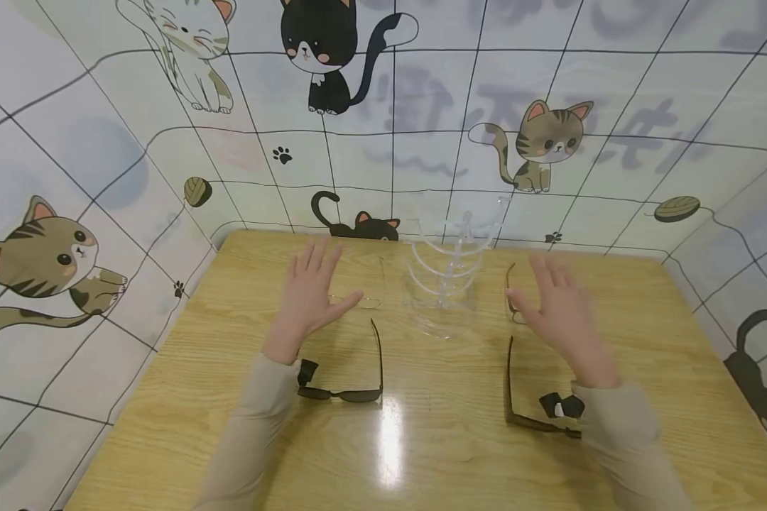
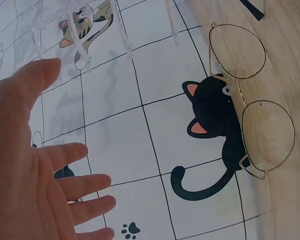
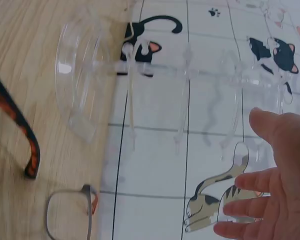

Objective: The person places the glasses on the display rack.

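Note:
My left hand (image 1: 309, 294) hovers with fingers spread above the left side of the table, holding nothing. Beneath and beside it, thin gold wire-rimmed glasses (image 2: 241, 90) lie near the table's back edge. My right hand (image 1: 561, 312), fingers extended and slightly blurred, is also free of any object. Partly hidden behind its thumb is a pair of glasses with brownish temples (image 1: 510, 273). A clear tiered glasses stand (image 1: 450, 273) rises between the hands, touched by neither. Dark sunglasses (image 1: 358, 396) lie nearer the left forearm, and dark-framed glasses (image 1: 537, 424) are partly covered by the right sleeve.
The wooden table (image 1: 434, 454) meets a cat-patterned backdrop (image 1: 434, 156) at its back and sides. Small black pieces lie by the front glasses, one at left (image 1: 307, 372) and others at right (image 1: 562, 406). A bright reflection falls on the table's front middle.

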A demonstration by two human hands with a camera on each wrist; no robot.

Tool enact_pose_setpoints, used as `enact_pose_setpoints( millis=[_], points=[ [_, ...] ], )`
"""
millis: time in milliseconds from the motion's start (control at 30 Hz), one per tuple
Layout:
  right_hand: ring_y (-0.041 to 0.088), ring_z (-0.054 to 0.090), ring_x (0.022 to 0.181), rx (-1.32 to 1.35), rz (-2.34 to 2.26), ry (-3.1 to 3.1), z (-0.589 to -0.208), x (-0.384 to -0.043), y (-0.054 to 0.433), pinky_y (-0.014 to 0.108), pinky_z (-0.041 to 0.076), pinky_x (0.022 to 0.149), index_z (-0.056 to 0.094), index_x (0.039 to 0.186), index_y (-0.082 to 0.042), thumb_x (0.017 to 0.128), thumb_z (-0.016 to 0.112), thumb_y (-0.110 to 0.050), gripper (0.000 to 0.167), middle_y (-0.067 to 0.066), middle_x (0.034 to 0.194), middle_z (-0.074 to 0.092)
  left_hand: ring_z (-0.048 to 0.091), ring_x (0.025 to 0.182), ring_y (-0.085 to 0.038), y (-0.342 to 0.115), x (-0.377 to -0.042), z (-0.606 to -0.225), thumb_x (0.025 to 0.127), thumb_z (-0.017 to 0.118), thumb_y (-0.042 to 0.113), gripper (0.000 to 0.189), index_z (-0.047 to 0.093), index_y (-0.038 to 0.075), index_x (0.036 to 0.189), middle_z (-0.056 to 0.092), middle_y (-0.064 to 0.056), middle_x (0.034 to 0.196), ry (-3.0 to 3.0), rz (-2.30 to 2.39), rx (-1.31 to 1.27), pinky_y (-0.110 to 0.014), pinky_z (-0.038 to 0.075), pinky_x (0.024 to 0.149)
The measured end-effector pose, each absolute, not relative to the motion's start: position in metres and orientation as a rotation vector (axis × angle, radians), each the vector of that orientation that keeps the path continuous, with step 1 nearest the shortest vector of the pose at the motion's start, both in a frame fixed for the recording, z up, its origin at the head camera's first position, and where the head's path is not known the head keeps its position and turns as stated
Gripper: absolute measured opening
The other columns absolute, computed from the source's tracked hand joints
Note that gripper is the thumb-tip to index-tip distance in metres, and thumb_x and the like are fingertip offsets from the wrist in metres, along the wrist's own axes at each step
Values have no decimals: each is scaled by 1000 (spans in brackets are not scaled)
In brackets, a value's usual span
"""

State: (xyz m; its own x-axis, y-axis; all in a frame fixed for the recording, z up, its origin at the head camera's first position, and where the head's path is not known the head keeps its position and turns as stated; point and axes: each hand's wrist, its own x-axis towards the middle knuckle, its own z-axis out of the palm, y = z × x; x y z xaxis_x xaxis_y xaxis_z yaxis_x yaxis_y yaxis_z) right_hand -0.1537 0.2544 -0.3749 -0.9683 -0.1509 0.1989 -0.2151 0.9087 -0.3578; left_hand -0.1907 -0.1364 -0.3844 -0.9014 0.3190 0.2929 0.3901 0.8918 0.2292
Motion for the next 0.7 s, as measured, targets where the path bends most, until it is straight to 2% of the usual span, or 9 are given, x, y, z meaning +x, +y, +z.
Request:
enact_pose_setpoints(
  millis=[100, 233, 500, 700],
  points=[
    [53, 31, 125, 358, 688, -2803, -375, -149, 242, 67, 28, 97, 29, 142, 5, 97, 48, -40, 66, 33, 139, 34, 24, 135, -39, -146, -184, -386, 85, 56, 53, 77, 34, 7, 143, 28, -20, 148, -2768, -461, -571, -56, 18, 109],
    [49, 40, 120, 418, 798, -2730, -376, -140, 225, 62, 35, 94, 40, 135, 8, 97, 52, -32, 57, 32, 131, 45, 36, 128, -42, -158, -175, -389, 86, 60, 43, 70, 41, 0, 138, 40, -25, 139, -2693, -506, -624, -55, 27, 106],
    [44, 45, 118, 487, 860, -2710, -387, -130, 190, 58, 39, 95, 46, 131, 7, 95, 57, -24, 49, 28, 126, 51, 48, 116, -40, -178, -161, -397, 85, 67, 21, 52, 51, -8, 125, 52, -26, 126, -2652, -556, -643, -50, 39, 99],
    [39, 51, 113, 564, 911, -2691, -402, -129, 167, 53, 45, 91, 51, 126, 7, 90, 64, -19, 46, 25, 122, 55, 51, 112, -40, -191, -150, -406, 85, 69, 15, 46, 54, -8, 121, 55, -26, 120, -2728, -603, -577, -51, 45, 92]
  ],
)
